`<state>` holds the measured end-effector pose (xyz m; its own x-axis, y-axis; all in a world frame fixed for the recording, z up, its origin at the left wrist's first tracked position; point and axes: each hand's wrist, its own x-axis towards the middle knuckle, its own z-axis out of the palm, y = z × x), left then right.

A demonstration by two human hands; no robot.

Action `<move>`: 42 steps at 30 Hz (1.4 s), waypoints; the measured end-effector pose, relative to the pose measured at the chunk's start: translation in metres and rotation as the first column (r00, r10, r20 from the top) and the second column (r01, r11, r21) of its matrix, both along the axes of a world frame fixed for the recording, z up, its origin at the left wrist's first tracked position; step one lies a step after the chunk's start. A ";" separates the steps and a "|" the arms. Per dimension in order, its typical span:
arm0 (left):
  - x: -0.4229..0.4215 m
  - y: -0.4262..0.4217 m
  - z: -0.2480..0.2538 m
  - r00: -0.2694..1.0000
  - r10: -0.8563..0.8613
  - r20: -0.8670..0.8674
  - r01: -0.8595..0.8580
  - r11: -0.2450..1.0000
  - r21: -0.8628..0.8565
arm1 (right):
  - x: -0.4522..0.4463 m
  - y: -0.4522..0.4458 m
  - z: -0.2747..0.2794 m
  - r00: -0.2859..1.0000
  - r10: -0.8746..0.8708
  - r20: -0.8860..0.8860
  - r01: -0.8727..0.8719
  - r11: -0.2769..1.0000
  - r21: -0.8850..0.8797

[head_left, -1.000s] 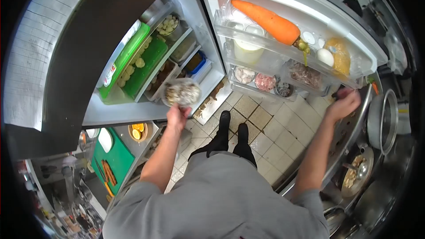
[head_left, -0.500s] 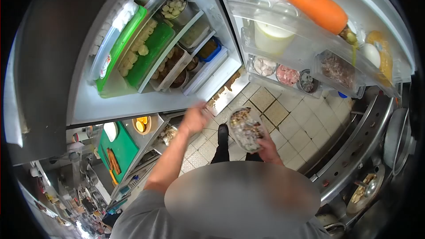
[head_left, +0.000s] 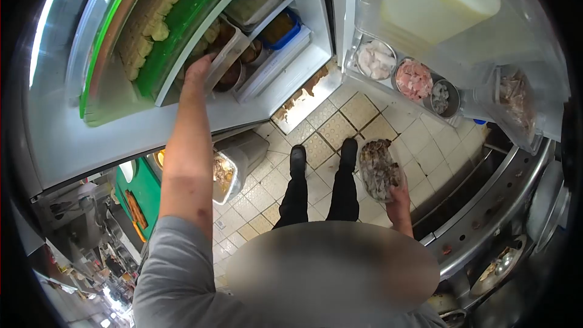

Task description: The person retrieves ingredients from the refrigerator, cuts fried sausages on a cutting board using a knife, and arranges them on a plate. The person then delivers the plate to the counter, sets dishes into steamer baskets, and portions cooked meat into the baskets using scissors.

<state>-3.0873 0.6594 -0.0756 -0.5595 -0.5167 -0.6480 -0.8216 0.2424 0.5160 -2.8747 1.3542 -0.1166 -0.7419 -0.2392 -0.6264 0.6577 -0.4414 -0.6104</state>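
My left hand (head_left: 198, 69) reaches into the open fridge, closed at the edge of a clear plastic container (head_left: 228, 53) on the lower shelf; its fingertips are partly hidden. Brownish food in the container is hard to make out. Down at the right, my right hand (head_left: 398, 199) is wrapped round the near end of a clear oval tub (head_left: 379, 170). Greyish and brown pieces of food, possibly seafood, fill the tub, which is held above the tiled floor.
The fridge door (head_left: 347, 24) stands open at the right, its lower rack holding bowls of pink meat (head_left: 414, 79) and pale pieces (head_left: 376, 59). A bin (head_left: 243, 155) is below the fridge. The stove edge (head_left: 492, 212) runs along the right; a green cutting board (head_left: 135, 197) lies left.
My left hand has moved from over the floor up to the container in the fridge. The tub in my right hand has shifted right and slightly down in view. The view has shifted too.
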 end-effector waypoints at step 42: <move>0.019 -0.076 -0.066 0.910 -0.392 -0.134 0.371 0.915 -0.161 | -0.008 -0.076 -0.020 0.993 0.115 0.040 -0.108 0.983 -0.147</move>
<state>-3.0683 0.5831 -0.1417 -0.8208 -0.3161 -0.4758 -0.5622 0.5940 0.5754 -2.8825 1.2780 -0.1368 -0.6752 -0.4091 -0.6138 0.7349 -0.4444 -0.5123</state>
